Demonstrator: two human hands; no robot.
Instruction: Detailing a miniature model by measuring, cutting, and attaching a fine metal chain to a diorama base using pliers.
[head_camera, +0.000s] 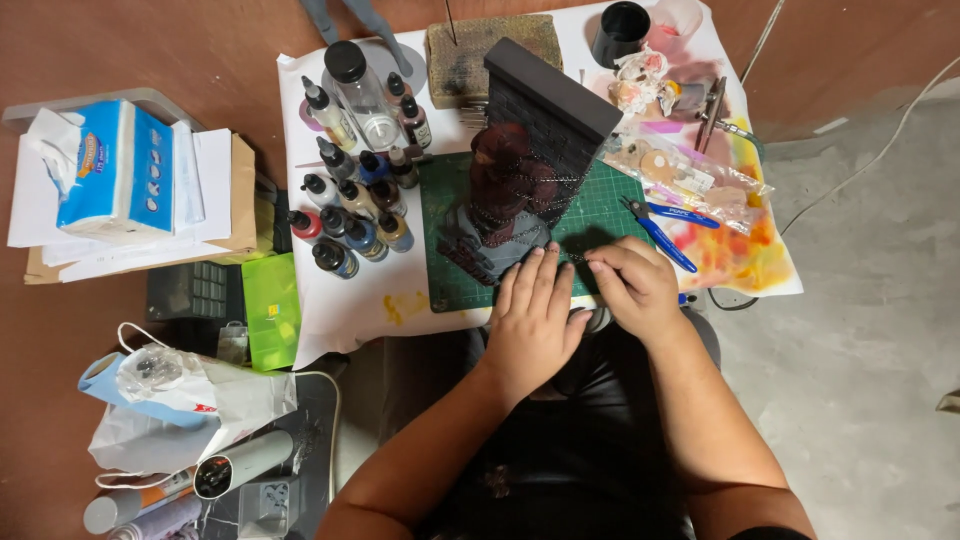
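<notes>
I look straight down on a small bench (330, 320) covered in stained white paper; a green mat (600, 200) lies at its middle; on the mat stands a dark model (525, 175), a brick-like wall with a reddish figure wrapped in fine chain; the model sits just beyond both hands, its long axis running away from me and tilting right; my left hand (532, 320) lies flat, palm down, fingers (540, 270) together and straight, tips touching the model's grey base; my right hand (635, 285) is just beside it, curled, fingers pinched together on something too small to make out, perhaps the chain; the left hand is nearer the model; both forearms reach up from the bottom edge; paint bottles (350, 200) cluster left of the mat; blue pliers (655, 230) lie just right of the hands; a tissue pack (110, 165) sits far left.
</notes>
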